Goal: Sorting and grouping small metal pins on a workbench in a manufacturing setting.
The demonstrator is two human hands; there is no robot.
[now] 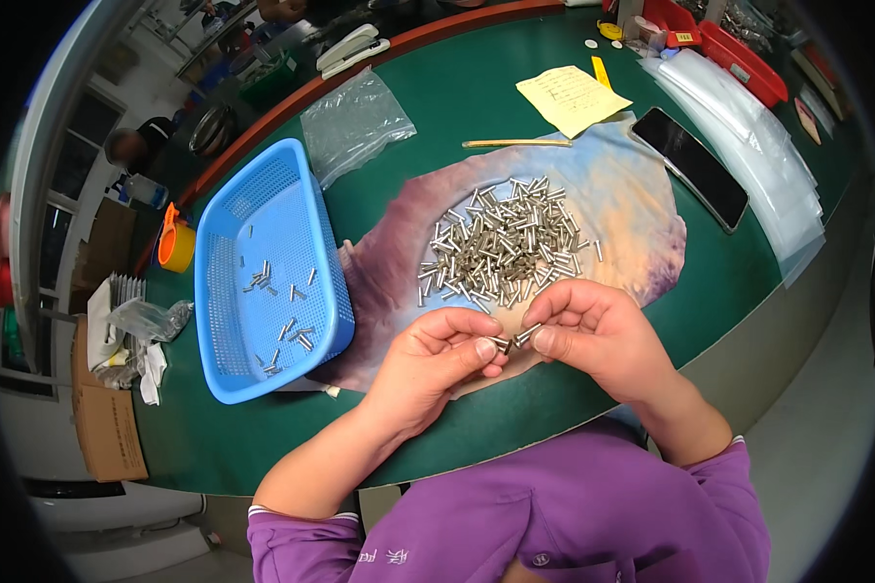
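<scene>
My left hand (437, 358) pinches a small metal rivet (501, 344) between thumb and fingertips. Close beside it, my right hand (593, 335) holds another metal rivet (527, 335) the same way, the two pieces nearly meeting. Just beyond my fingers, a heap of silver rivets (506, 243) lies on a tie-dyed purple, blue and tan cloth (642, 233). To the left stands a blue perforated plastic basket (332, 262), with several loose rivets (297, 335) scattered over its bottom.
Behind the heap are a clear plastic bag (350, 121), a yellow pencil-like stick (515, 144) and a yellow note (572, 100). A black phone (690, 165) and clear plastic sheets (749, 136) lie right. An orange cup (175, 243) stands beyond the basket; a stapler (352, 51) sits at the back.
</scene>
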